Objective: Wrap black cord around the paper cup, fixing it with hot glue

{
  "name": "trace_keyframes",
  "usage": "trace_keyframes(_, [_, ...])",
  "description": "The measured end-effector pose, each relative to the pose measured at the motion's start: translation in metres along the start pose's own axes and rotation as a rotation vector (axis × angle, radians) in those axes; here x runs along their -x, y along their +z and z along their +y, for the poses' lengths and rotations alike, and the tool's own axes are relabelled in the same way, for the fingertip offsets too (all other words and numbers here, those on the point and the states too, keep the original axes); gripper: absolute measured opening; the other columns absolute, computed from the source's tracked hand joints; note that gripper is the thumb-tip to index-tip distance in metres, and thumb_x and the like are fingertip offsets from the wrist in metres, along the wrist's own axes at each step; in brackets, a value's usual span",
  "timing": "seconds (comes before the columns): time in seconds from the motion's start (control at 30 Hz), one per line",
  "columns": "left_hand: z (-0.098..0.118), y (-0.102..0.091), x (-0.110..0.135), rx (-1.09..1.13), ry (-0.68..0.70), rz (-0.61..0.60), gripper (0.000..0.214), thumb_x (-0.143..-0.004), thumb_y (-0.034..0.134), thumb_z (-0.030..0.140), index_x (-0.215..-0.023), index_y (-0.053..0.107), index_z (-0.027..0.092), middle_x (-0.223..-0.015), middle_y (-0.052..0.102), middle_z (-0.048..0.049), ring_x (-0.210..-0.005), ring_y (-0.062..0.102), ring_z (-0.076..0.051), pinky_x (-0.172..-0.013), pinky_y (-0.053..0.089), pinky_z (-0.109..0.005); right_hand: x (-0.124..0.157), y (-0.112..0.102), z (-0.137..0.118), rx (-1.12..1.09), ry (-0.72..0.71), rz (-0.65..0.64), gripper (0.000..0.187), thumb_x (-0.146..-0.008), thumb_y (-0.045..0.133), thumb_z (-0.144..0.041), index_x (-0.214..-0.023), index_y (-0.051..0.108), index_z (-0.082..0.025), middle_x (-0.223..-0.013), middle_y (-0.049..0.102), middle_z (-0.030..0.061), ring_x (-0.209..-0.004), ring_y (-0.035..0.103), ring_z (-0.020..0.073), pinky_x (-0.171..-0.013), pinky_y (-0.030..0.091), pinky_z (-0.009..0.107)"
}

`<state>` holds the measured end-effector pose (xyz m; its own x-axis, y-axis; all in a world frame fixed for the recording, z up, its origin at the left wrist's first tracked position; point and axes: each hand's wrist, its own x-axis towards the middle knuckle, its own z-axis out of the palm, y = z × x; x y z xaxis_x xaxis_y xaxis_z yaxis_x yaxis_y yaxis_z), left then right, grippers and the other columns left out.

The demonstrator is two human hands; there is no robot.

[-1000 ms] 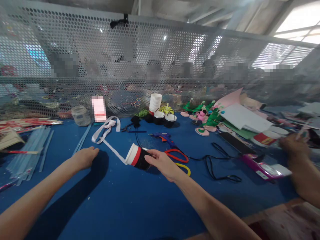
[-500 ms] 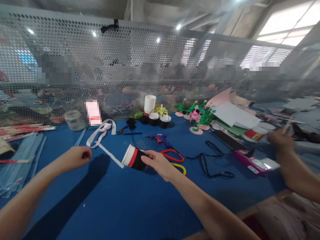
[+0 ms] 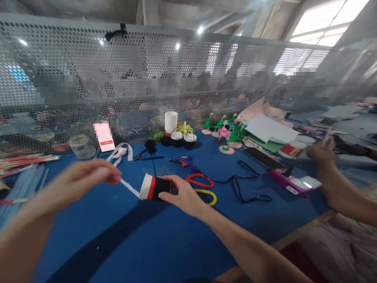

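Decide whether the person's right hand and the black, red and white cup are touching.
Touching. The head view shows the right hand gripping the cup, its thumb lying over the black part.

Right hand (image 3: 184, 194) grips a paper cup (image 3: 157, 188), black-wrapped with a red band, tipped sideways, white end leftward. Left hand (image 3: 85, 179), blurred, by a white ribbon (image 3: 129, 188) that runs to the cup; grasp on it unclear. Behind: blue glue gun (image 3: 188, 163), pliers (image 3: 154, 158). Further back: stacked white cups (image 3: 171, 122), two black pails (image 3: 176, 140). Far right: co-worker's hand (image 3: 322, 153).
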<state>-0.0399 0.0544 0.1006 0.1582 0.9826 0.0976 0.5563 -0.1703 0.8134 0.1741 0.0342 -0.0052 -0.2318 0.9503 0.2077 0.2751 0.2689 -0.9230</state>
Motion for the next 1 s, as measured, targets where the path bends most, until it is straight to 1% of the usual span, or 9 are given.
trace_keyframes(0.07, [-0.017,0.009,0.003,0.011,-0.028,-0.301,0.027,-0.061,0.054,0.038,-0.066,0.062,0.013,-0.061,0.061,-0.0016,-0.061,0.053,-0.015,-0.061,0.041,-0.024,0.002,0.002,-0.003,0.163,-0.134,0.061,0.044,-0.064,0.06,-0.036,-0.103,0.048,-0.02,-0.1,0.052,0.0069,-0.092,0.048,0.0195,-0.08,0.038,0.036])
trace_keyframes(0.13, [-0.034,0.032,0.005,0.108,-0.049,-0.464,0.028,-0.066,0.05,0.039,-0.075,0.059,0.013,-0.069,0.06,-0.0018,-0.066,0.052,-0.015,-0.063,0.04,-0.025,0.004,0.004,-0.003,0.252,-0.217,0.073,0.045,-0.063,0.062,-0.034,-0.104,0.048,-0.02,-0.1,0.051,0.0075,-0.096,0.046,0.0204,-0.083,0.036,0.036])
trace_keyframes(0.23, [-0.051,0.068,0.01,0.297,-0.076,-0.394,0.031,-0.065,0.054,0.038,-0.085,0.052,0.013,-0.073,0.056,-0.0003,-0.067,0.049,-0.013,-0.062,0.039,-0.023,0.004,0.009,-0.002,0.308,-0.238,0.027,0.047,-0.062,0.063,-0.033,-0.104,0.048,-0.019,-0.102,0.05,0.0089,-0.1,0.044,0.0215,-0.086,0.034,0.038])
trace_keyframes(0.33, [-0.057,0.086,0.016,0.338,-0.093,-0.341,0.04,-0.058,0.062,0.035,-0.087,0.048,0.012,-0.07,0.052,0.0015,-0.063,0.047,-0.012,-0.058,0.039,-0.022,0.003,0.01,0.0,0.291,-0.203,-0.073,0.05,-0.062,0.063,-0.037,-0.105,0.048,-0.016,-0.105,0.05,0.0114,-0.102,0.044,0.0221,-0.087,0.034,0.037])
trace_keyframes(0.53, [-0.058,0.085,0.02,0.323,-0.069,-0.37,0.045,-0.058,0.064,0.033,-0.093,0.046,0.013,-0.074,0.053,0.0007,-0.066,0.047,-0.012,-0.061,0.041,-0.024,-0.01,0.004,-0.004,0.132,-0.16,-0.199,0.031,-0.08,0.038,-0.034,-0.104,0.051,-0.018,-0.107,0.053,0.008,-0.101,0.046,0.0169,-0.088,0.034,0.034])
trace_keyframes(0.63, [-0.056,0.088,0.023,0.318,-0.066,-0.427,0.041,-0.058,0.063,0.03,-0.091,0.047,0.012,-0.074,0.053,0.0003,-0.064,0.047,-0.012,-0.059,0.041,-0.023,-0.019,0.002,-0.012,0.106,-0.078,-0.255,0.033,-0.083,0.031,-0.036,-0.096,0.056,-0.018,-0.101,0.057,0.005,-0.099,0.048,0.0168,-0.086,0.035,0.032])
trace_keyframes(0.73, [-0.054,0.092,0.026,0.308,-0.061,-0.398,0.028,-0.061,0.059,0.033,-0.078,0.05,0.012,-0.063,0.051,0.0024,-0.056,0.044,-0.01,-0.052,0.037,-0.021,-0.024,0.007,-0.022,0.075,-0.031,-0.281,0.037,-0.084,0.027,-0.037,-0.094,0.057,-0.018,-0.097,0.059,0.004,-0.094,0.052,0.0157,-0.083,0.037,0.029])
trace_keyframes(0.9, [-0.059,0.096,0.023,0.296,-0.089,-0.293,0.034,-0.068,0.047,0.044,-0.053,0.045,0.014,-0.046,0.037,0.0057,-0.044,0.03,-0.006,-0.043,0.025,-0.019,-0.023,0.021,-0.033,0.089,-0.211,-0.27,0.035,-0.085,0.026,-0.028,-0.097,0.055,-0.014,-0.099,0.058,0.0057,-0.094,0.051,0.0125,-0.083,0.036,0.026])
trace_keyframes(1.0, [-0.06,0.096,0.022,0.351,-0.143,-0.276,0.038,-0.071,0.041,0.048,-0.053,0.044,0.014,-0.046,0.035,0.006,-0.043,0.026,-0.006,-0.042,0.022,-0.019,-0.031,0.014,-0.028,0.289,-0.231,-0.244,0.03,-0.084,0.031,-0.029,-0.092,0.057,-0.016,-0.095,0.06,0.0033,-0.09,0.053,0.0113,-0.079,0.038,0.021])
